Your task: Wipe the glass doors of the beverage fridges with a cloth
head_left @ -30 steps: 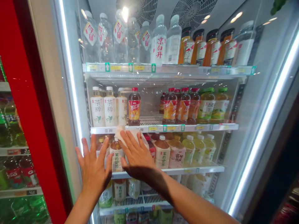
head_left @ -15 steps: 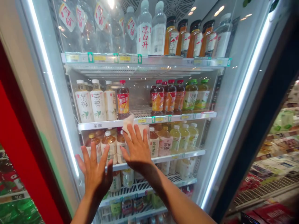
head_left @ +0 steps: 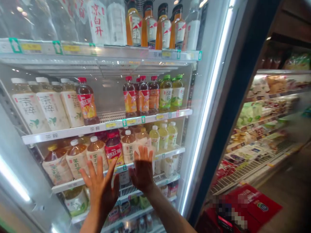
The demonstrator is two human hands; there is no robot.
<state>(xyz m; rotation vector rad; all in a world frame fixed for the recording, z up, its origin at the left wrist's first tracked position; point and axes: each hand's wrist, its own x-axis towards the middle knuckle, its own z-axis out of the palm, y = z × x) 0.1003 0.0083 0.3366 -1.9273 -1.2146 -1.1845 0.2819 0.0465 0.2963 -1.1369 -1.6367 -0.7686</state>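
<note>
My left hand [head_left: 100,181] is spread with its palm toward the glass door of a drinks fridge, nothing visible in it. My right hand [head_left: 143,168] lies flat with its fingers stretched upward, pressing a thin white cloth [head_left: 145,142] to the glass. Only a pale part of the cloth shows around the fingertips; the rest is hidden. Behind the glass near my hands stand a red-labelled bottle [head_left: 114,150] and a white-capped tea bottle [head_left: 128,145]. Jasmine tea bottles [head_left: 76,158] stand beyond my left hand.
Bright light strips [head_left: 209,106] run down both sides of the fridge. A dark door frame [head_left: 233,97] borders it on the right. Beyond lie open shelves of packaged food [head_left: 255,139] and a red box [head_left: 252,204] low down.
The view has swung right and closer to the fridge. My right hand and the cloth have moved right and down across the glass, uncovering the red-labelled bottle. My left hand stays spread.
</note>
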